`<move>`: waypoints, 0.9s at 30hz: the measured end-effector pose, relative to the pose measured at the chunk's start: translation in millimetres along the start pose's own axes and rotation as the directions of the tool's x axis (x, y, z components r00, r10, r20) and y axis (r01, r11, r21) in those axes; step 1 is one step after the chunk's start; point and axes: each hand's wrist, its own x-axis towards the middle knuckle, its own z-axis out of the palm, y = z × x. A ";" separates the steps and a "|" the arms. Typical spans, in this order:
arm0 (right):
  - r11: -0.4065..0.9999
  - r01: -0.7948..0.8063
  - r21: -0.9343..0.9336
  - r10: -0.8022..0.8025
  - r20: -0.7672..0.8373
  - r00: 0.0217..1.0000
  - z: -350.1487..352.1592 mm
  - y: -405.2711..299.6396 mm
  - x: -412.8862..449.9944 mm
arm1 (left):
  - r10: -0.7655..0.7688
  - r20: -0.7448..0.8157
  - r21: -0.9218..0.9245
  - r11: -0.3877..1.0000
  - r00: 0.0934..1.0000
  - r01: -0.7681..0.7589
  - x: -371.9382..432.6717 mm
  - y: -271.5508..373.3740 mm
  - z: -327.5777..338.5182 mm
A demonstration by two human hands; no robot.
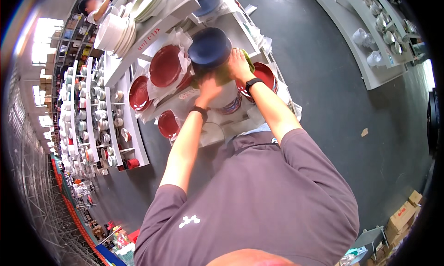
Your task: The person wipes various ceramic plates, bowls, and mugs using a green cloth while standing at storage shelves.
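Note:
A dark blue round plate (pixel 210 48) stands tilted before me on the shelf unit, between and beyond my hands. My left hand (pixel 209 88), blurred, is at its lower edge on an olive-green cloth (pixel 222 74). My right hand (pixel 239 63) lies at the plate's right edge, its fingers over another part of the cloth. To the left are red plates (pixel 165 66) with white wrapping sheets between them. A red bowl (pixel 264 75) sits beside my right wrist, and a bowl with a patterned outer wall (pixel 231 106) is below my hands.
Stacked white bowls (pixel 112 33) and pale green plates stand on the upper shelf board (pixel 152 35). Another blue plate (pixel 207 3) lies beyond. A co-worker (pixel 93 9) is at the upper left. More shelves of dishware (pixel 100 113) stand left, glassware shelves (pixel 374 40) right.

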 end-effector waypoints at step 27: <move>0.832 0.194 0.520 0.019 -0.377 0.926 -15.5 -14.8 -47.3 | 0.110 -0.470 -0.034 0.989 0.876 -0.143 -7.2 -21.8 -43.1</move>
